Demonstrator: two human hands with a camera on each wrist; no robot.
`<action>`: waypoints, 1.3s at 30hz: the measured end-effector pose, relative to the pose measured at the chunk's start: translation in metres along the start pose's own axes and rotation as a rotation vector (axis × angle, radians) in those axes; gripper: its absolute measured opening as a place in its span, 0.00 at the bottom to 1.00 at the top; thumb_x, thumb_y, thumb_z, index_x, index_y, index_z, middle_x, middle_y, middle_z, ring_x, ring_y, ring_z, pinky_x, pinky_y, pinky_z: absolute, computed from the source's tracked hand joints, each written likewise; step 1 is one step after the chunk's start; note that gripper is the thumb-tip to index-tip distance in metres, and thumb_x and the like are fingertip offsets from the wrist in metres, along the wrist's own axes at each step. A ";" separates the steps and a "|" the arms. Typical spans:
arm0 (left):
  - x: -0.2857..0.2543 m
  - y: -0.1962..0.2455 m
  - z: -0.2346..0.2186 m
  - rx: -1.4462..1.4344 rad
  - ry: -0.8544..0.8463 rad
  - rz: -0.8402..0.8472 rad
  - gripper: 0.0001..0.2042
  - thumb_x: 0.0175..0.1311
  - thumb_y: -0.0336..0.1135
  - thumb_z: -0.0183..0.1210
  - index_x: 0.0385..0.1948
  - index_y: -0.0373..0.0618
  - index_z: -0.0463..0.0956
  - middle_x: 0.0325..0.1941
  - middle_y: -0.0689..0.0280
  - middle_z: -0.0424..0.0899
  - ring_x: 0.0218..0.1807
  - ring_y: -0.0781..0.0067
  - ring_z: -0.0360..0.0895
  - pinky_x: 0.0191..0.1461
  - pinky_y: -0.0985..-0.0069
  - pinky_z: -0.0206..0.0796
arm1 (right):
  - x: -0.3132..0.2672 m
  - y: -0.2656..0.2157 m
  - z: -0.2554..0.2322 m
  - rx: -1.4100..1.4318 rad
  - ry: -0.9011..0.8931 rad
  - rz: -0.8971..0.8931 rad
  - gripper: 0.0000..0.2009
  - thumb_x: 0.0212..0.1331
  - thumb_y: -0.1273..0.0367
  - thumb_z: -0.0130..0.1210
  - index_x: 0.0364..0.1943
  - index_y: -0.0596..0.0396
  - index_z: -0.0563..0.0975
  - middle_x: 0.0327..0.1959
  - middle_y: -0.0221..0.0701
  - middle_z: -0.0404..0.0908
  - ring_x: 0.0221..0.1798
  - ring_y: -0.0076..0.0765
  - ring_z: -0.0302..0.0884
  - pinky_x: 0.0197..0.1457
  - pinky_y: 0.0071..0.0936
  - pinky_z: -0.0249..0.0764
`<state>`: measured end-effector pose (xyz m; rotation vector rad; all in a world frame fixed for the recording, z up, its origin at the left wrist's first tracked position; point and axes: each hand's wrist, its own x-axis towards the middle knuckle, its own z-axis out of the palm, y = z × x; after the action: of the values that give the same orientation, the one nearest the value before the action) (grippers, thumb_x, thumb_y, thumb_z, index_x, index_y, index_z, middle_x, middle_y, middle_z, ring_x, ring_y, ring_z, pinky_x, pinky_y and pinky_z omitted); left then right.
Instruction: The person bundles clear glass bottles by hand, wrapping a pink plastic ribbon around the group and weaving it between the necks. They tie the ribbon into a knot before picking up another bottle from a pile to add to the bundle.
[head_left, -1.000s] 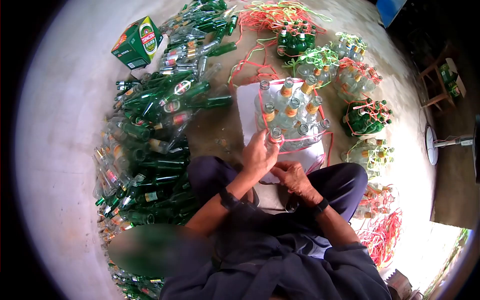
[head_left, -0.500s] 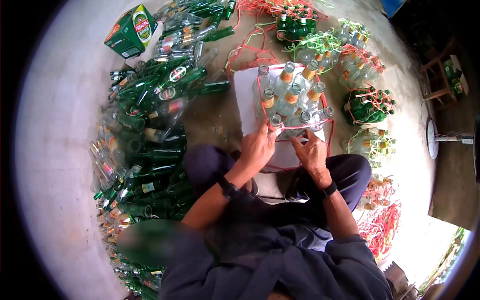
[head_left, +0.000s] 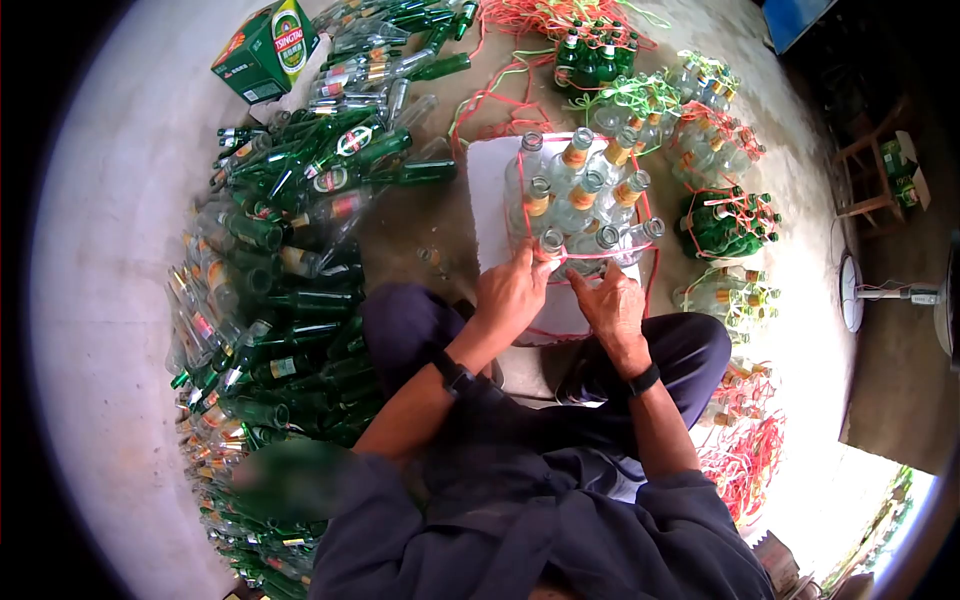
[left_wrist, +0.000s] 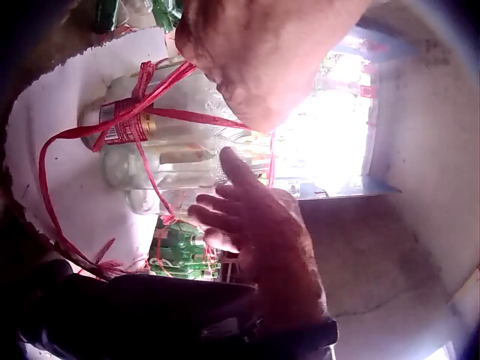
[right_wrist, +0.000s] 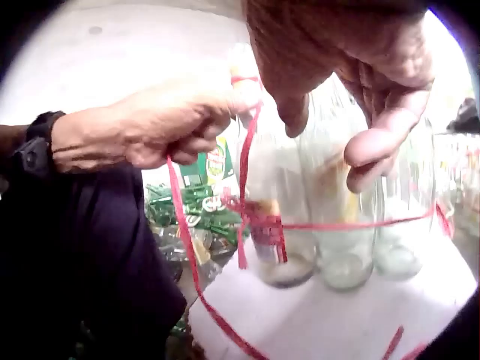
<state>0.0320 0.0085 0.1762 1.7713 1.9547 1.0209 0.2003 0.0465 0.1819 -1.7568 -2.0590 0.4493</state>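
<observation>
Clear glass bottles (head_left: 573,211) with orange neck labels stand upright in a tight group on a white board (head_left: 490,190). Red plastic twine (head_left: 520,192) runs round the group, low on the bodies and near the necks. My left hand (head_left: 512,295) is at the front left bottle. In the right wrist view the left hand (right_wrist: 169,124) pinches the twine (right_wrist: 248,157) at that bottle's neck, and a strand trails below its curled fingers. My right hand (head_left: 612,305) is at the front bottles, its fingers (right_wrist: 379,142) spread apart and loosely bent, holding nothing.
Green and clear bottles (head_left: 310,290) lie heaped on the left, below a green Tsingtao box (head_left: 265,50). Tied bundles of bottles (head_left: 730,225) line the right side. Loose twine (head_left: 560,20) piles up at the back, with more twine (head_left: 745,465) at lower right. A fan (head_left: 850,292) stands far right.
My right hand has moved from beside the left wrist up and right to the front bottles, then slightly left. The left hand has stayed at the front left bottle's neck.
</observation>
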 end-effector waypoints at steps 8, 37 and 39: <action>0.000 0.000 -0.004 -0.066 -0.004 0.007 0.21 0.63 0.40 0.61 0.49 0.31 0.71 0.24 0.49 0.82 0.26 0.44 0.80 0.29 0.56 0.72 | 0.012 -0.039 -0.084 0.103 0.187 -0.205 0.18 0.52 0.63 0.67 0.38 0.65 0.78 0.31 0.47 0.83 0.35 0.52 0.83 0.35 0.41 0.77; 0.000 0.000 -0.004 -0.024 -0.030 -0.035 0.24 0.62 0.41 0.62 0.53 0.33 0.70 0.26 0.50 0.83 0.30 0.45 0.82 0.33 0.57 0.73 | 0.051 -0.039 -0.077 0.318 -0.551 -0.110 0.15 0.62 0.67 0.56 0.39 0.71 0.76 0.15 0.38 0.79 0.17 0.30 0.81 0.21 0.25 0.75; 0.000 0.000 -0.007 -0.031 -0.020 -0.024 0.24 0.63 0.41 0.61 0.54 0.32 0.69 0.26 0.50 0.83 0.30 0.46 0.82 0.32 0.58 0.73 | 0.053 -0.037 -0.084 0.311 -0.580 -0.137 0.17 0.62 0.65 0.59 0.42 0.70 0.76 0.17 0.38 0.80 0.20 0.27 0.82 0.23 0.23 0.76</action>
<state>0.0278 0.0065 0.1808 1.7304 1.9330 1.0162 0.2031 0.0914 0.2777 -1.3945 -2.2925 1.2809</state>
